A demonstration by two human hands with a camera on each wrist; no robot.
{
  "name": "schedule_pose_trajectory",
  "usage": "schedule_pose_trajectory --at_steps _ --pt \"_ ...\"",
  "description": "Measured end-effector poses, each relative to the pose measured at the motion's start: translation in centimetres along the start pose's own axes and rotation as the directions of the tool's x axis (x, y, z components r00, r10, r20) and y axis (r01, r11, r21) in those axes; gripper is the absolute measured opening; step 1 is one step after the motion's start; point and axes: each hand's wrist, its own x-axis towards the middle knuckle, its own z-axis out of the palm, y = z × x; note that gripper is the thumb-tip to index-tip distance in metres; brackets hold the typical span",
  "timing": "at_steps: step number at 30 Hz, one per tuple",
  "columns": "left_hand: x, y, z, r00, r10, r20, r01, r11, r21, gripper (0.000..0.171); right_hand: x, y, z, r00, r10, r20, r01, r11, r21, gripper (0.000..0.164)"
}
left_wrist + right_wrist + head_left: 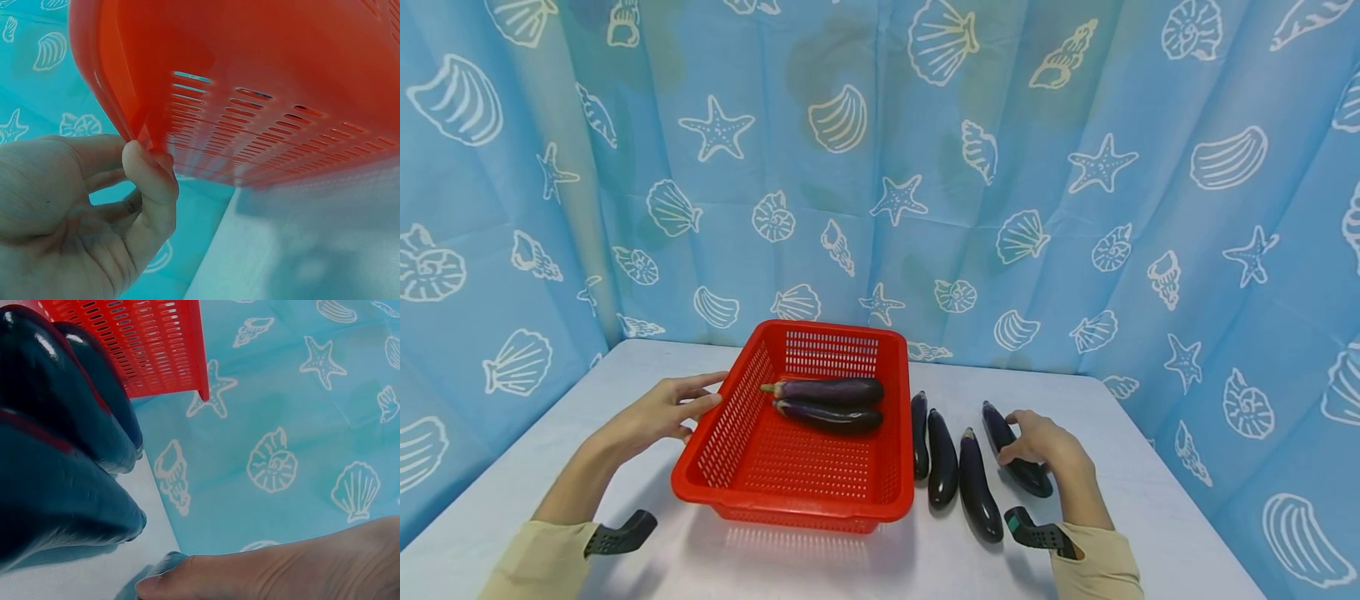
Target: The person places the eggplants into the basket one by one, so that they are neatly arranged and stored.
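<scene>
A red plastic basket (pixel 808 504) with slotted walls stands on the table, two dark purple eggplants (pixel 831 391) lying side by side inside it. At its left rim, my left hand (pixel 662 410) pinches the edge between thumb and fingers; the left wrist view shows the thumb (pixel 150 178) against the rim. My right hand (pixel 1037 442) lies over the rightmost eggplant (pixel 1033 477), its thumb and fingers around the middle. In the right wrist view only the thumb (pixel 206 575) shows plainly, with a bit of that eggplant behind it.
Three more eggplants (pixel 977 492) lie in a row between the basket and my right hand. The white table (pixel 647 367) ends at a blue shell-patterned curtain (pixel 880 167) at the back and sides. Dark bands (pixel 621 533) are worn on both wrists.
</scene>
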Motion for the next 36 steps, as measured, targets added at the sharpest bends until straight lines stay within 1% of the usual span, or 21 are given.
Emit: schedule_pose_trajectory --at_steps 8,16,22,36 --pt "0.1 -0.1 -0.1 1.0 0.005 0.014 -0.005 1.0 -0.01 0.067 -0.3 -0.2 -0.2 1.0 -0.022 -0.022 0.022 0.999 -0.028 0.073" --pt "0.0 -0.1 0.0 1.0 0.014 0.014 -0.014 1.0 -0.021 0.067 -0.5 -0.6 -0.7 0.997 -0.066 -0.052 0.062 0.995 -0.073 0.066" --pt "0.0 0.0 -0.1 1.0 0.02 0.024 -0.019 0.999 -0.036 0.066 -0.6 -0.9 -0.8 0.996 -0.071 -0.058 0.067 0.995 -0.068 0.064" --pt "0.1 0.1 0.0 1.0 0.016 0.026 -0.015 0.999 -0.033 0.066 -1.2 -1.5 -1.4 0.987 -0.136 -0.083 0.134 0.99 -0.039 0.063"
